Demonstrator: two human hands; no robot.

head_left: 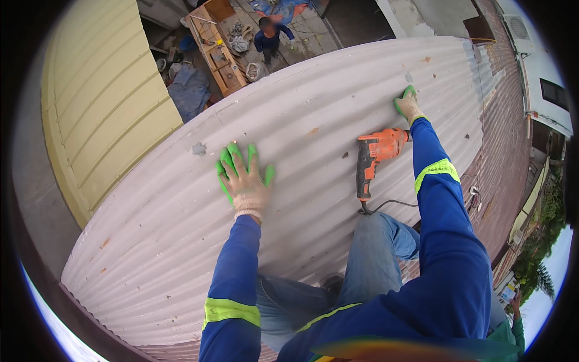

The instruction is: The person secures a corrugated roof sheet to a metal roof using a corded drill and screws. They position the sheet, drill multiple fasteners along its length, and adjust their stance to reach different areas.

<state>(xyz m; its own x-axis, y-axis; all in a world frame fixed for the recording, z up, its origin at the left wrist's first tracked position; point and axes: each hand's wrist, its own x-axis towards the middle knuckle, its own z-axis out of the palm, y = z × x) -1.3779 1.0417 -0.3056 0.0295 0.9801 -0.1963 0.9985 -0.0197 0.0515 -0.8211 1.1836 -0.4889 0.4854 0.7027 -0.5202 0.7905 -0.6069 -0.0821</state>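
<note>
Under both hands lies a wide, pale corrugated roofing sheet (313,96) with small rust spots and grey patches. My left hand (244,187), in a white glove with green fingertips, rests on it with the fingers spread. Farther off to the right, my right hand (410,105), gloved the same way, presses on the sheet near a grey patch, its thumb apart from the fingers. Neither hand holds anything. An orange and black corded power drill (375,154) lies on the sheet beside my right forearm. Its black cord (392,203) runs from the handle past my knee.
Beyond the sheet's far edge is a drop to a yard, where a person (271,39) stands by a wooden bench (214,45). A yellow ribbed roof (108,90) is at left, a reddish-brown corrugated roof (503,120) at right. Another person's green sleeve (517,332) shows lower right.
</note>
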